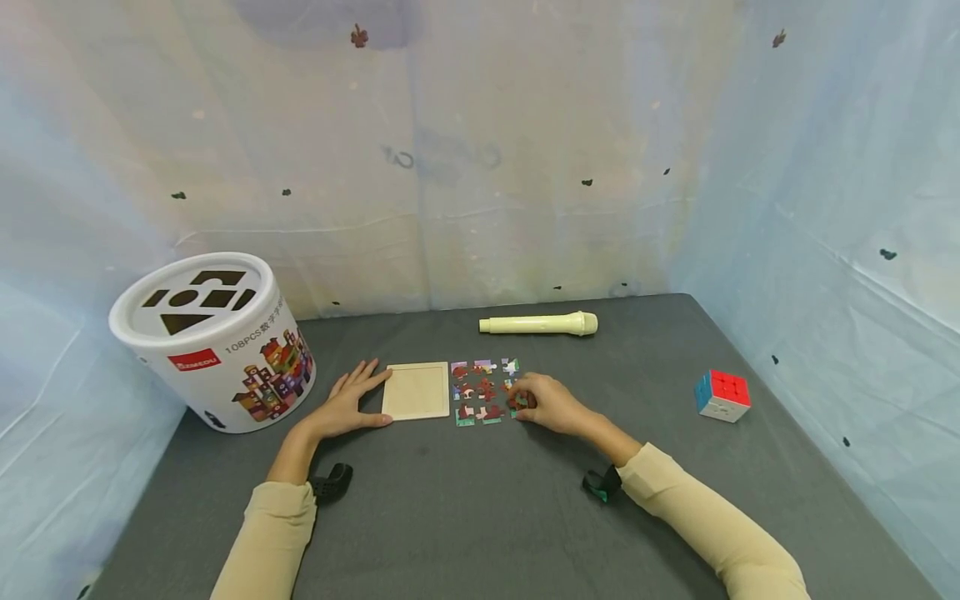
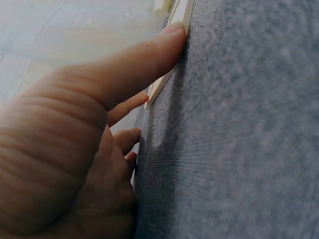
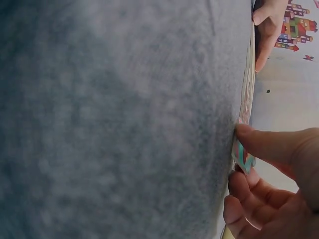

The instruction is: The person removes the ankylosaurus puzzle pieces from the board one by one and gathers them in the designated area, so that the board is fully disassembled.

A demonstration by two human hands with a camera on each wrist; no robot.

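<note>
My left hand point(image 1: 348, 407) lies with spread fingers at the left side of a square, pale wooden puzzle tray point(image 1: 416, 392). Its thumb and index fingertip touch the tray's edge, as the left wrist view also shows along the wooden rim point(image 2: 162, 85). Just right of the tray, colourful jigsaw pieces point(image 1: 486, 389) lie in loose rows, slightly apart. At their right end, my right hand point(image 1: 553, 405) pinches a puzzle piece point(image 3: 243, 157) between thumb and fingers, low at the table surface. Those fingers partly cover the piece and its neighbours in the head view.
A pale yellow toy microphone point(image 1: 538, 323) lies behind the puzzle. The large white block bucket point(image 1: 225, 350) stands at the left, close to my left hand. Far to the right sits a puzzle cube point(image 1: 723, 395). Grey cloth point(image 1: 465, 517) covers the table, with curtains behind.
</note>
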